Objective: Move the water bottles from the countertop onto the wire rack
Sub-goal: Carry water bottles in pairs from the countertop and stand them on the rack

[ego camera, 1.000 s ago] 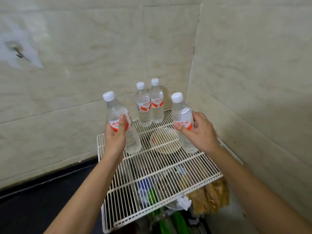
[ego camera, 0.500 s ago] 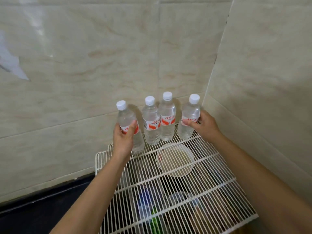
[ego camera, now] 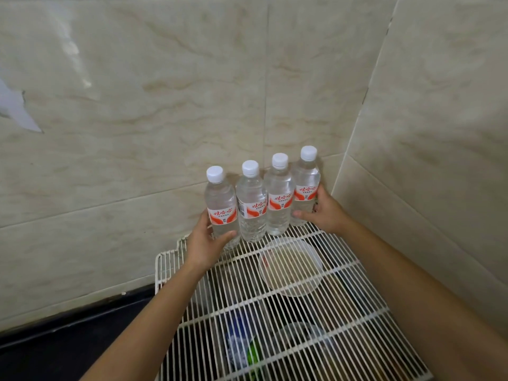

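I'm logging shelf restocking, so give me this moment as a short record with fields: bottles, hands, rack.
bottles: four, upright, white-capped, in a row at the back of the wire rack, by the wall
left hand: grips leftmost bottle
right hand: grips rightmost bottle
second bottle, third bottle: no hand on them
also on rack: clear round dish

Four water bottles (ego camera: 251, 204) are counted. One wire rack (ego camera: 209, 325) and one clear bowl (ego camera: 290, 266) are seen. Two hands, left (ego camera: 204, 244) and right (ego camera: 327, 213), are also counted.
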Demonstrator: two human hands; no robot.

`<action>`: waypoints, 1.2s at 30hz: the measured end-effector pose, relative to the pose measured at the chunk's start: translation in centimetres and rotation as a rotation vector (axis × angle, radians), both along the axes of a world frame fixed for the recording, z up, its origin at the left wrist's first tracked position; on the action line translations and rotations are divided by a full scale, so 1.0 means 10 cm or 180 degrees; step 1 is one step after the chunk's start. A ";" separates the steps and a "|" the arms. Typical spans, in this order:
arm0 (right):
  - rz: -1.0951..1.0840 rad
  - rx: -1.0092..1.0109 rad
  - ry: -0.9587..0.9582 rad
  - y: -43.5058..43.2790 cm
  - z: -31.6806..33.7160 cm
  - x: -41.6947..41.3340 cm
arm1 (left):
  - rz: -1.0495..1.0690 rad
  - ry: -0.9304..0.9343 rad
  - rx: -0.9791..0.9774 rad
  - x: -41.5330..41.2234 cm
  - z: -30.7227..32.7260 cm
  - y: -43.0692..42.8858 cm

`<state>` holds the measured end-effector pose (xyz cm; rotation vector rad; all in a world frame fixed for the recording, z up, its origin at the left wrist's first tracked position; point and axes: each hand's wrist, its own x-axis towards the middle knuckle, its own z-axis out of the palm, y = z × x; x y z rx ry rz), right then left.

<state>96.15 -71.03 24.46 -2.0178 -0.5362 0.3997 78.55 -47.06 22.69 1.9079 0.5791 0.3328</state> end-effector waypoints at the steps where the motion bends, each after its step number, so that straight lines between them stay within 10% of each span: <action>1: -0.0007 0.0004 -0.0023 0.01 -0.03 0.03 | 0.0017 0.0014 0.0034 0.01 -0.01 0.00; 18: 0.0268 -0.0154 0.0119 -0.12 0.01 -0.02 | 0.0087 0.0271 0.0483 0.01 -0.03 -0.04; 27: -0.0484 -0.1123 -0.1820 -0.35 0.17 -0.70 | 0.0664 -0.0034 0.2146 -0.71 0.27 -0.23; 36: 0.0215 -0.0419 -0.2551 -0.22 0.04 -1.72 | 0.1592 0.0541 0.3273 -2.50 0.34 -0.65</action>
